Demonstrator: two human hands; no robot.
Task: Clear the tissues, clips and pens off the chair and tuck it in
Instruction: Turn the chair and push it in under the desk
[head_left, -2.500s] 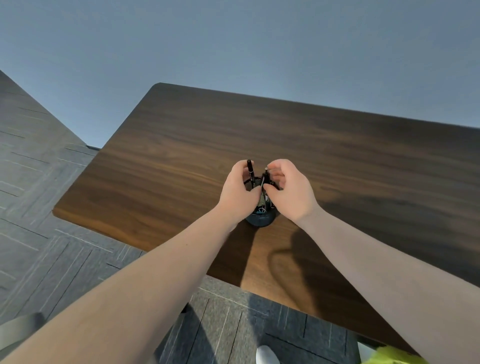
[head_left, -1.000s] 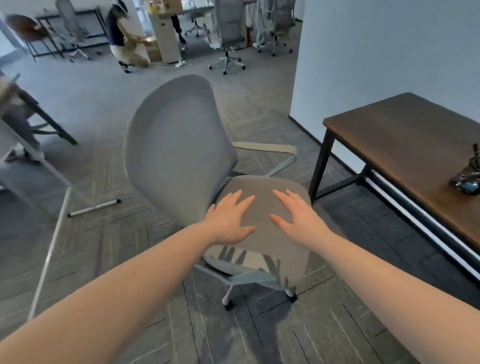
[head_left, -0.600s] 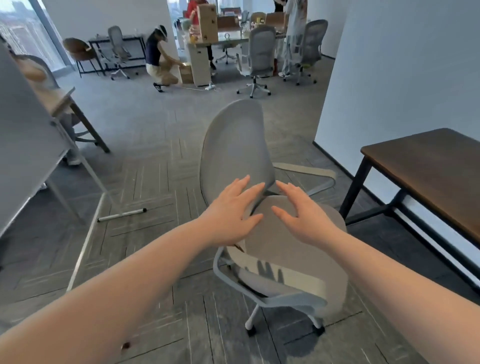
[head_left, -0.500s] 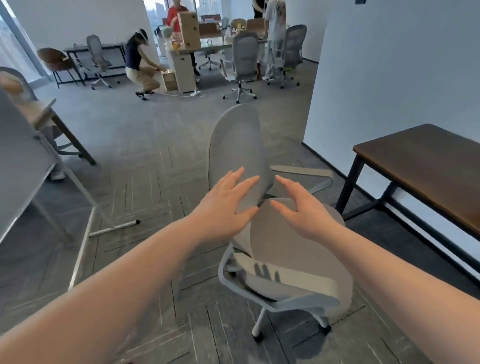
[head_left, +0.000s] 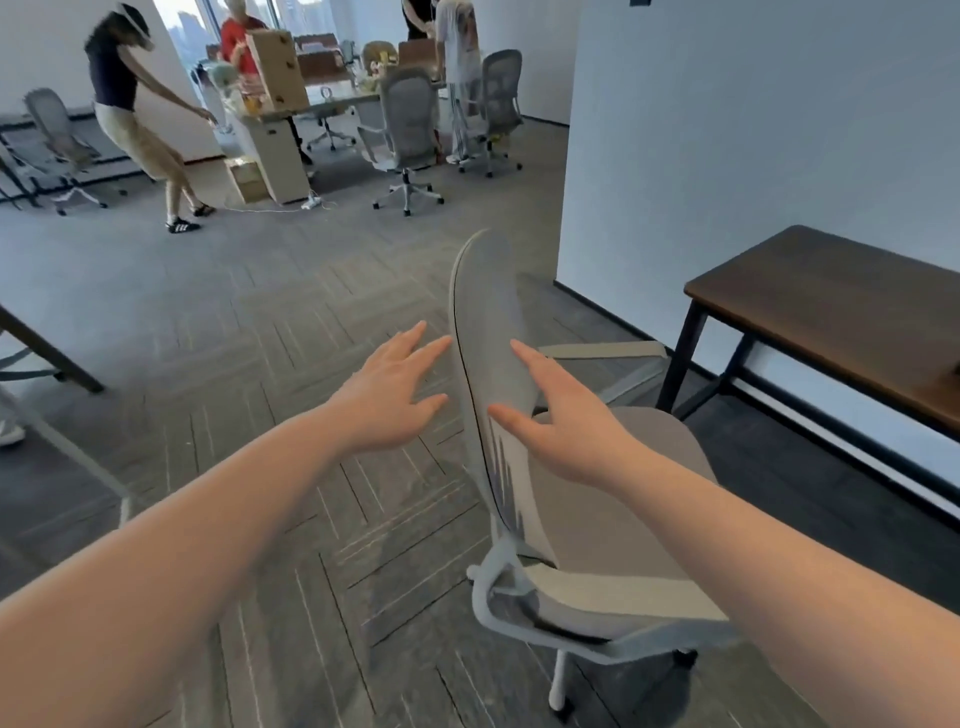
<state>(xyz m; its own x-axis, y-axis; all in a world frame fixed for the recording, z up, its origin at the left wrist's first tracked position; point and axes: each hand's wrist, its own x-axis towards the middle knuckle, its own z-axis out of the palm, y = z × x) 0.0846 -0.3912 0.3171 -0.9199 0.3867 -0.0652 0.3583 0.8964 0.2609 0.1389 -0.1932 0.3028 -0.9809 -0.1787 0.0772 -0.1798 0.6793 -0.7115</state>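
both hands (head_left: 387, 397) open, flanking chair (head_left: 485, 332) backrest

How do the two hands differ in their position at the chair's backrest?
The left hand is spread open behind the backrest, over the floor; the right hand is open on the seat side, in front of it. The left hand is slightly higher. Both are empty, with fingers extended.
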